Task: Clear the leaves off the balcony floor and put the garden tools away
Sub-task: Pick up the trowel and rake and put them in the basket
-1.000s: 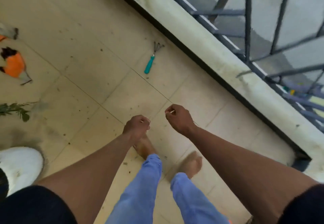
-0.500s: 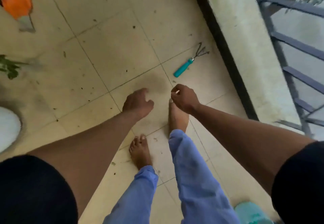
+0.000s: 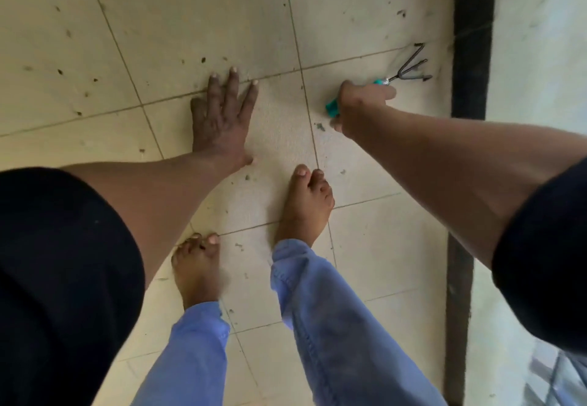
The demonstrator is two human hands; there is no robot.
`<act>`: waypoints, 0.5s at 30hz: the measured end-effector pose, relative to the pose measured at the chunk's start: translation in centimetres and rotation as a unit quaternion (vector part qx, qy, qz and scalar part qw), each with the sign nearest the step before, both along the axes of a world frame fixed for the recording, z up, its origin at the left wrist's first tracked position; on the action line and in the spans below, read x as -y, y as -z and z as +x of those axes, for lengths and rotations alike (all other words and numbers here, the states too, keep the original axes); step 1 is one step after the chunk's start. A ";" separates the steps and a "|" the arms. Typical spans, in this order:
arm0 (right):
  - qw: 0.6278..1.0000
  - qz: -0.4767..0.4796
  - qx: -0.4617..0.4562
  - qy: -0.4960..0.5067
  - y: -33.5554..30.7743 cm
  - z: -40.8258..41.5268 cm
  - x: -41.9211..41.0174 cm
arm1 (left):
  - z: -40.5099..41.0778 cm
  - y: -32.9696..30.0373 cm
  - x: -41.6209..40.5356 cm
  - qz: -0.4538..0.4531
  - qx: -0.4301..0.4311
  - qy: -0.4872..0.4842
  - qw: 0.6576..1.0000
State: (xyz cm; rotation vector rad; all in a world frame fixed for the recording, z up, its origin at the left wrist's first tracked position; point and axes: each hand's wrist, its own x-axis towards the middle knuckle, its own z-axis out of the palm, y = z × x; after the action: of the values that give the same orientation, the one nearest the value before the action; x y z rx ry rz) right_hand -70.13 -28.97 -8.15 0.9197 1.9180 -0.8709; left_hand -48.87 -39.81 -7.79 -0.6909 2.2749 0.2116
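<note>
Pale tiled balcony floor (image 3: 178,18), crossed by thin dark grout lines and running up to a black strip (image 3: 473,40) at the wall's foot. Lying scattered over the tiles: small dark bits of leaf debris (image 3: 319,126). Standing directly on it: two bare feet (image 3: 305,205), one ahead.

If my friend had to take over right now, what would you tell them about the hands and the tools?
Left hand: open, fingers spread, over the pale tiled balcony floor; whether it presses down is unclear.
Right hand: curled round the teal handle of the small three-pronged metal hand rake, near the dark strip along the balcony wall; the prongs point toward the wall.
Done: the rake is gripped.
Left: put the rake away with the other tools, not in view here. Small dark bits of debris dot the tiles and need clearing.
</note>
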 end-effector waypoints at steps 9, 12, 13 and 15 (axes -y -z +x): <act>0.995 -0.007 0.101 -0.015 -5.6 -1.3 0.9 | -4.1 -2.7 0.8 0.100 0.151 -0.039 0.983; 0.987 -0.058 0.092 -0.117 -8.7 0.1 0.5 | -7.7 -6.7 2.5 0.153 0.144 -0.145 0.967; 0.985 -0.074 0.083 -0.132 -9.9 0.7 0.5 | -9.1 -8.7 2.8 0.186 0.108 -0.210 0.954; 0.979 -0.095 0.069 -0.165 -12.7 1.9 0.6 | -11.3 -13.1 2.5 0.281 0.034 -0.366 0.887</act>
State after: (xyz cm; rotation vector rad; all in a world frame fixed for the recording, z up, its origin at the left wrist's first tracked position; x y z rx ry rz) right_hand -68.19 -29.59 4.51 0.5145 1.7671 -0.7556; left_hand -60.20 -42.36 5.32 -1.1676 1.6463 1.1311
